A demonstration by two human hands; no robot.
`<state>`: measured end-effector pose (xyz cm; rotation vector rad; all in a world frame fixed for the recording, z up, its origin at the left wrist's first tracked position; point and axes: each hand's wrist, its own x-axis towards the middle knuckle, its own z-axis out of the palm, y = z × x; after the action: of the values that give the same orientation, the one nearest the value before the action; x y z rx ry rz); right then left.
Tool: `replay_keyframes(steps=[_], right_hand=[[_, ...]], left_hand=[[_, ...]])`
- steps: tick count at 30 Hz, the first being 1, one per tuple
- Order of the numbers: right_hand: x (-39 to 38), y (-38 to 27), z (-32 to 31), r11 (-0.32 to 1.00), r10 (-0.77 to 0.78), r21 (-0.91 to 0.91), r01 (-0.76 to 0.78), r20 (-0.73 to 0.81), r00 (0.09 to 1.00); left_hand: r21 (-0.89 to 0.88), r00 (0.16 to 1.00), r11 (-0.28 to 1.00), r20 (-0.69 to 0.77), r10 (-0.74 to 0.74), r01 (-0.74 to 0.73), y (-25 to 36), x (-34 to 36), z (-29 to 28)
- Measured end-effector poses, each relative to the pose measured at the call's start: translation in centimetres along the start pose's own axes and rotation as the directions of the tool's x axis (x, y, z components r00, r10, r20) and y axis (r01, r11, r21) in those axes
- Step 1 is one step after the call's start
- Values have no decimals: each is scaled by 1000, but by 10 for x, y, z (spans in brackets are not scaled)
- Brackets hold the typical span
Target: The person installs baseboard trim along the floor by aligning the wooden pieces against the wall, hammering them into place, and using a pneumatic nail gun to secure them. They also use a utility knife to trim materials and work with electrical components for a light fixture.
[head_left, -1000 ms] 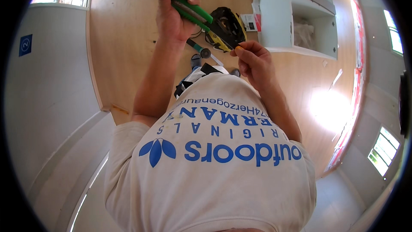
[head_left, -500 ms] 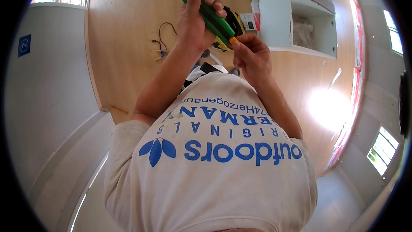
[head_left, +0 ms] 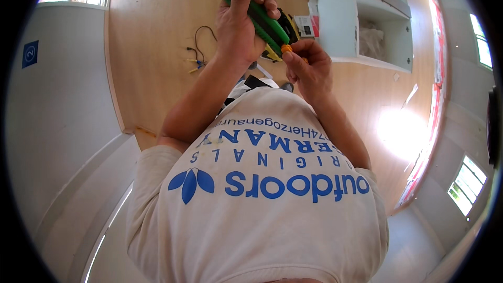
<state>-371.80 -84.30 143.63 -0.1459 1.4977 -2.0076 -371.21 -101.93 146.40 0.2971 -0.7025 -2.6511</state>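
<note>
My left hand (head_left: pixel 234 29) is wrapped round a green utility knife (head_left: pixel 264 19), its thumb lying along the body. The metal tip of the knife points up and to the left, and I cannot tell whether any blade stands out. At the lower right end of the knife is an orange end piece (head_left: pixel 286 49), pinched between the thumb and fingers of my right hand (head_left: pixel 313 68). A bit more orange shows beside the right fingers. It is too small to tell whether the orange piece is still joined to the green body.
Behind the knife lies a black and yellow object (head_left: pixel 288 23), partly hidden. A dark cable (head_left: pixel 197 42) with small yellow-tipped pieces rests on the wooden floor (head_left: pixel 152 47). At the right stands a white cabinet (head_left: pixel 338 15), with a plastic bag (head_left: pixel 371 41) inside. Papers and packaging (head_left: pixel 304 25) lie beside it.
The knife has shifted slightly right at its lower end, and more orange shows at my right fingers. Both hands keep nearly the same place and grip.
</note>
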Motion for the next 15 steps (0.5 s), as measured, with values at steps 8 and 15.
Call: replay_keyframes(steps=[8,15], right_hand=[[-1,-12,10,998,58,24,-58,2,998],[2,-23,8,989,138,54,-140,37,990]], left_hand=[[-264,986,954,127,-112,142,3,18,-18],[-68,994,998,110,13,-5,6,11,4]])
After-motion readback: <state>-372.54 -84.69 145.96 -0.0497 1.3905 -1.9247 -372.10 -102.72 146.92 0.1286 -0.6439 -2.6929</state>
